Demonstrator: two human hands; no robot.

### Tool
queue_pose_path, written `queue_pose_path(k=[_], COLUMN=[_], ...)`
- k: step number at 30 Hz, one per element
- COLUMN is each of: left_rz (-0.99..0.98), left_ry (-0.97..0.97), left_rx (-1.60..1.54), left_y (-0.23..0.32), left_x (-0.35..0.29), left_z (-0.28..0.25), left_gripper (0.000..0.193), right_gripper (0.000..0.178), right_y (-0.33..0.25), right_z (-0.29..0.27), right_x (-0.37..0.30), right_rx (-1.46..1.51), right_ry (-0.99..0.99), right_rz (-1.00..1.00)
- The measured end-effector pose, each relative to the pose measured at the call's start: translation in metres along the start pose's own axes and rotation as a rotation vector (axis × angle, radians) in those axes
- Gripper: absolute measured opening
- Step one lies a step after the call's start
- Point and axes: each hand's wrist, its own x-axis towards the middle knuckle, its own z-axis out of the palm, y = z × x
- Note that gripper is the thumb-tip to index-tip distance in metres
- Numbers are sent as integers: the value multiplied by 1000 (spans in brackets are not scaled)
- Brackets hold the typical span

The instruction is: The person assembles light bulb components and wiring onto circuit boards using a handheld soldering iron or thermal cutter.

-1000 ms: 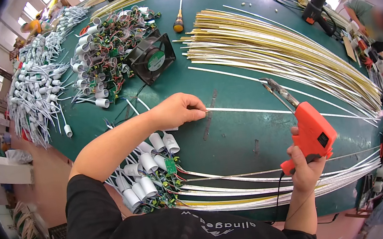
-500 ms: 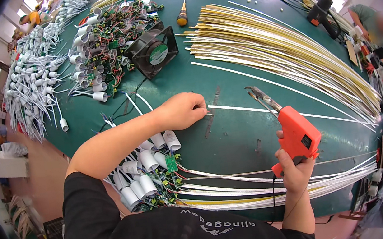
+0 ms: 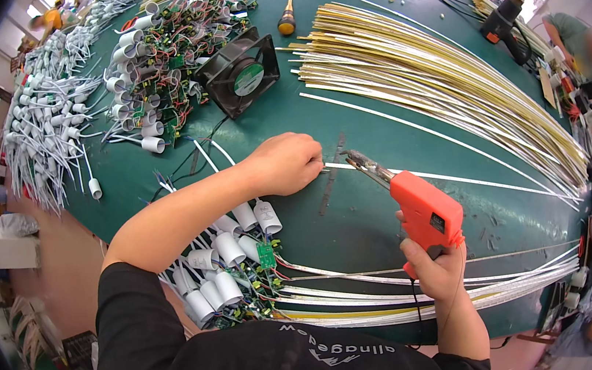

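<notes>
My left hand (image 3: 287, 162) is closed in a pinch over the green table, right at the near-left end of a thin white strip (image 3: 450, 178). A bit of something thin shows at its fingertips; what they grip is mostly hidden. My right hand (image 3: 436, 270) is wrapped round the handle of a red soldering gun (image 3: 427, 202). Its dark tip (image 3: 361, 161) points left, above the strip and a short way from my left fingertips. Below my left forearm lie white plastic caps (image 3: 230, 249) with wires and a green circuit board (image 3: 266, 255), joined to long strips (image 3: 398, 296).
A black fan (image 3: 239, 73) stands beyond my left hand, beside heaped circuit boards (image 3: 174, 67). A screwdriver (image 3: 286, 22) and a thick bundle of strips (image 3: 414, 67) lie farther off. Wired white caps (image 3: 45, 127) cover the left side. A heat gun (image 3: 502, 17) rests far right, near another person (image 3: 577, 39).
My right hand has brought the soldering gun leftward, so its tip is now close to the strip's end. My left hand stays pinched in nearly the same place.
</notes>
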Motion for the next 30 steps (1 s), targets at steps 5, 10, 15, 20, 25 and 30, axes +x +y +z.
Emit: queue_pose_path(k=[5, 10, 15, 20, 25, 30], left_rz=[-38, -23, 2, -35, -105, -143], left_ry=[12, -15, -28, -101, -185, -241], left_rx=[59, 98, 81, 99, 67, 71], left_y=[2, 2, -3, -3, -3, 3], left_x=[2, 3, 5, 11, 16, 20], left_z=[2, 0, 1, -4, -8, -14], left_gripper=[17, 16, 16, 17, 16, 15], right_gripper=[41, 36, 33, 30, 27, 28], right_y=[5, 12, 9, 12, 13, 18], right_z=[6, 10, 12, 13, 13, 11], right_x=[2, 7, 5, 6, 5, 2], right_rx=[53, -59, -48, -47, -111, -132], right_ry=[-9, -27, -26, -24, -33, -40], right_rz=[81, -56, 25, 24, -2, 29])
